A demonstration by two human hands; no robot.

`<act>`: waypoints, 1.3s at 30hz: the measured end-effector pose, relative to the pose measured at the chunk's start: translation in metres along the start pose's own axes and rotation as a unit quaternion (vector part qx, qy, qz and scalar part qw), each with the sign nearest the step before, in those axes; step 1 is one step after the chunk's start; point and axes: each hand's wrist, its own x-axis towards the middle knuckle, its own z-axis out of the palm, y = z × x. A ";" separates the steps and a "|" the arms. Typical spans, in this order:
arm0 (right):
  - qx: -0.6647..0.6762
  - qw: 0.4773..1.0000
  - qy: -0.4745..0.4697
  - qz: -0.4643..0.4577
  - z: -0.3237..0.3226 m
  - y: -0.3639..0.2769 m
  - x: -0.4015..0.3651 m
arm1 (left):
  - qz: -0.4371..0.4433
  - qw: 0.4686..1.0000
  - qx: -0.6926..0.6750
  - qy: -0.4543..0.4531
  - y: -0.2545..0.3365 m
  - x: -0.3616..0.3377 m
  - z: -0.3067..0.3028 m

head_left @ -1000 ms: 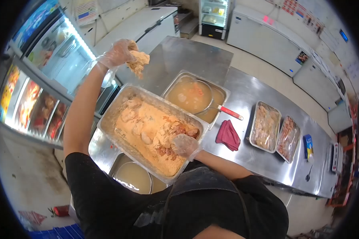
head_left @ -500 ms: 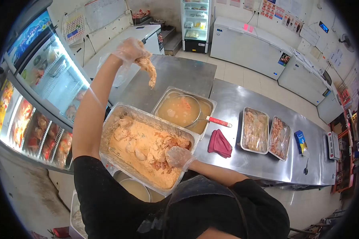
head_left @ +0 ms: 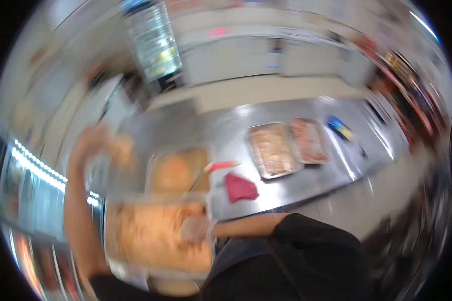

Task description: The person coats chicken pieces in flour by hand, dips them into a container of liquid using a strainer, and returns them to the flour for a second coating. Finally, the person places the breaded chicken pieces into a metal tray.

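Note:
My left hand (head_left: 93, 140), gloved in clear plastic and smeared by motion, is raised at the left. From its closed fingers hangs a coated piece of chicken (head_left: 122, 151). My right hand (head_left: 197, 229), also gloved, is down at the right side of a large metal tray (head_left: 110, 246) of orange-tinted flour (head_left: 150, 226) with meat pieces in it. Its fingers are too blurred to read. Behind that tray stands a smaller pan (head_left: 152, 175) of cloudy liquid, with a round strainer in it whose red handle (head_left: 221, 165) rests over the rim.
A dark red cloth (head_left: 241, 187) lies on the steel table (head_left: 226, 125). Further right are two plastic-wrapped trays of meat, one larger (head_left: 272, 149) and one narrower (head_left: 309, 140), then a blue packet (head_left: 339, 128). Glass-door fridges stand at the left, chest freezers (head_left: 231, 57) behind.
My view has swung to the right and is now blurred. My left hand still holds the chicken piece up, and my right hand stays at the flour tray.

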 end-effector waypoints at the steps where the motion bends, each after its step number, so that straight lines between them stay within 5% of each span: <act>1: -0.029 0.999 0.023 0.018 -0.002 0.000 -0.003 | -0.023 1.000 0.003 0.021 -0.003 0.004 0.002; 2: -0.056 0.997 0.045 0.038 -0.002 0.000 -0.008 | -0.046 0.998 0.006 0.041 -0.004 0.007 0.003; 4: -0.078 0.990 0.086 0.076 0.007 0.006 -0.010 | -0.154 0.941 -0.291 0.083 0.038 -0.008 -0.007; 5: -0.079 0.987 0.137 0.034 0.022 0.016 0.000 | -0.142 0.943 -0.289 0.081 0.035 -0.006 -0.006; 6: -0.079 0.980 0.180 -0.013 0.027 0.017 0.003 | -0.118 0.960 -0.234 0.102 0.029 -0.008 -0.005; 10: -0.056 0.990 0.122 0.048 0.034 0.021 0.005 | -0.059 0.978 -0.068 0.190 0.017 -0.006 0.009; 14: -0.085 0.984 0.155 0.002 0.041 0.029 0.013 | -0.083 0.980 -0.056 0.170 0.033 -0.005 0.006; 16: -0.082 0.984 0.161 -0.002 0.044 0.031 0.013 | 0.006 0.954 0.042 0.295 0.031 -0.009 0.022; 22: -0.062 0.989 0.133 0.026 0.047 0.035 0.016 | 0.173 0.940 0.036 0.292 0.059 -0.008 0.014; 25: -0.030 0.976 0.216 -0.005 0.085 0.055 0.039 | 0.151 0.944 0.037 0.292 0.087 -0.012 0.005; 29: -0.089 0.984 0.149 0.044 0.002 0.010 -0.012 | 0.181 0.921 0.183 0.291 0.099 -0.004 -0.010; 33: -0.008 0.996 0.083 0.039 0.028 0.020 0.006 | 0.240 0.897 0.206 0.308 0.107 -0.006 -0.026; 39: -0.102 0.978 0.183 -0.003 0.014 0.011 -0.003 | 0.221 0.864 0.305 0.336 0.117 -0.021 -0.025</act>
